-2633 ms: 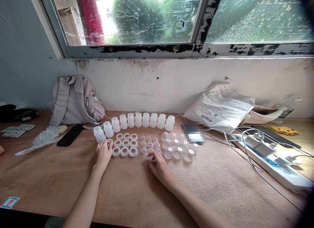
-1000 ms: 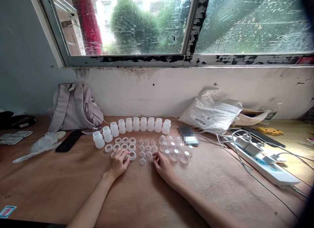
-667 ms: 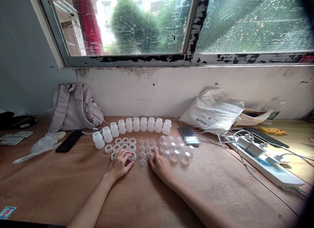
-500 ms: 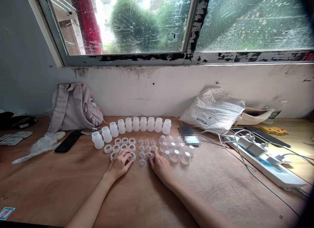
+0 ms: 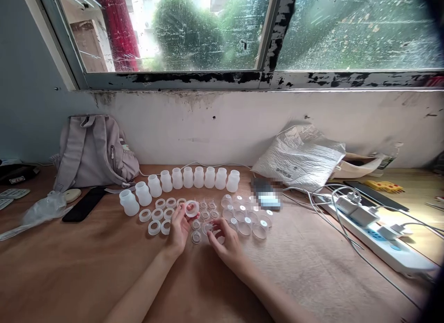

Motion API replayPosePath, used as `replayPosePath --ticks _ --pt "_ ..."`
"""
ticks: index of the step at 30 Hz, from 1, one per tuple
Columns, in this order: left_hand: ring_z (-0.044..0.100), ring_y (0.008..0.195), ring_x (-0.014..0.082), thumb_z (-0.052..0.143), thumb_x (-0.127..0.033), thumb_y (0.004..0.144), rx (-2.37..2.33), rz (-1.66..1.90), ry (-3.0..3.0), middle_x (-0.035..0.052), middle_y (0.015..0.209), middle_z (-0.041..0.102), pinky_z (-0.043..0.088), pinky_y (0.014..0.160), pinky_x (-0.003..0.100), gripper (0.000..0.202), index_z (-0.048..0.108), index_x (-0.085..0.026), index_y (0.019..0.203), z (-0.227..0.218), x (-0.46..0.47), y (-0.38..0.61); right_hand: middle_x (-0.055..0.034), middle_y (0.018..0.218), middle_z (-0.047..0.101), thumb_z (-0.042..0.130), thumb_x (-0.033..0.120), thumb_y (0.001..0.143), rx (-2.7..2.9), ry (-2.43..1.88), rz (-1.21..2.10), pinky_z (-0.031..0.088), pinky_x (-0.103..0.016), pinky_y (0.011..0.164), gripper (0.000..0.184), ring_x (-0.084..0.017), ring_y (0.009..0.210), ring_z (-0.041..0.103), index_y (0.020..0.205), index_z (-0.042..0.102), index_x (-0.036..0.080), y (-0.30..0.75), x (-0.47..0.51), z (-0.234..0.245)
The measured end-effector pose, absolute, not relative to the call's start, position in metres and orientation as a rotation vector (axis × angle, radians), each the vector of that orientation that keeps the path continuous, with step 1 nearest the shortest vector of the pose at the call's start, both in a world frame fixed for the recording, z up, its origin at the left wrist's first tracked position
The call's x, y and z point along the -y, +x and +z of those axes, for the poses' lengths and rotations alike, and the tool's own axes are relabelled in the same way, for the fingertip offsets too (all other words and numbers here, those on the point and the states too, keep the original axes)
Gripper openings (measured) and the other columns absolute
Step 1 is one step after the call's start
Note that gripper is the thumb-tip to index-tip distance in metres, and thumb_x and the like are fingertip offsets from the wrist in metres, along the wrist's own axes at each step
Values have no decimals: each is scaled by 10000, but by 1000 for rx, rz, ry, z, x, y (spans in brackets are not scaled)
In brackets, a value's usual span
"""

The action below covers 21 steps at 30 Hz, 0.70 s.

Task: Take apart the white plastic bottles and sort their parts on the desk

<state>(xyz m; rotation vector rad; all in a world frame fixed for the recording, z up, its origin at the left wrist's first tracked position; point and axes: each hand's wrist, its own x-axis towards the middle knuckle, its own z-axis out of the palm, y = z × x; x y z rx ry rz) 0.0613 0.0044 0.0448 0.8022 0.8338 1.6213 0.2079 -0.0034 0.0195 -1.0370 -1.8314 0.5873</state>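
Observation:
My left hand [image 5: 178, 230] is lifted a little off the wooden table [image 5: 86, 267] and pinches a white plastic ring [image 5: 192, 208] between thumb and fingertips. My right hand [image 5: 227, 242] is closed on a small clear nipple-shaped piece [image 5: 208, 228] just right of the ring. Around them lie several white rings [image 5: 154, 227], small clear nipples [image 5: 204, 215] and clear round caps [image 5: 258, 230]. A curved row of small white bottles [image 5: 189, 177] stands behind them.
A grey backpack [image 5: 90, 149] leans on the wall at the left, with a black phone [image 5: 81, 209] and a plastic bag [image 5: 38, 212] in front. At the right lie a silver foil bag [image 5: 301, 156], a white power strip [image 5: 378, 239] with cables, and a yellow object [image 5: 386, 186].
My left hand has picked a white ring up off the table and raised it. My right hand has closed on a clear nipple piece and drawn towards the ring. The view has shifted slightly right.

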Motion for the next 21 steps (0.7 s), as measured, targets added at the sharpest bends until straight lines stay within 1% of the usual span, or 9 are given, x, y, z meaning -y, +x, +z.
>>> replayPosePath --ticks 2,4,8,11,14,18,21 --pt "582 816 148 504 -377 766 -786 1585 696 44 952 603 454 771 299 222 563 -168 811 38 -3 64 -24 750 568 490 220 768 1810 -1012 581 469 -213 545 95 -116 633 554 856 480 186 208 5 22" --pt "586 832 153 514 -359 767 -755 1550 659 47 954 602 452 784 302 208 559 -167 835 34 1 65 -32 764 567 483 239 783 1799 -995 582 464 -222 544 105 -116 620 545 872 489 183 208 7 24" --pt "595 828 149 491 -354 791 -729 1469 676 24 930 609 453 773 299 213 518 -224 958 34 10 66 -30 759 575 486 276 800 1796 -1000 600 461 -226 537 169 -115 597 540 945 468 191 207 8 24" --pt "587 873 178 479 -383 797 -818 1409 788 51 959 612 451 767 299 270 516 -220 1008 34 15 68 -11 703 568 501 297 800 1828 -983 585 453 -217 518 139 -104 557 524 890 483 193 207 7 21" --pt "575 908 198 486 -381 795 -920 1370 977 76 1006 603 436 800 304 294 524 -207 1029 32 17 68 1 654 560 510 334 798 1830 -980 582 444 -206 492 146 -98 527 516 823 512 190 207 5 18" --pt "557 952 202 456 -382 813 -992 1362 1094 72 1033 595 420 832 301 284 518 -213 1033 34 23 69 1 635 563 545 376 771 1791 -948 632 447 -204 469 191 -98 514 522 799 515 189 204 3 18" --pt "548 959 208 435 -379 823 -1008 1364 1134 79 1031 595 423 833 315 300 507 -190 1044 41 29 70 4 638 558 556 349 770 1748 -923 709 450 -207 460 167 -94 504 519 797 497 196 203 6 20"
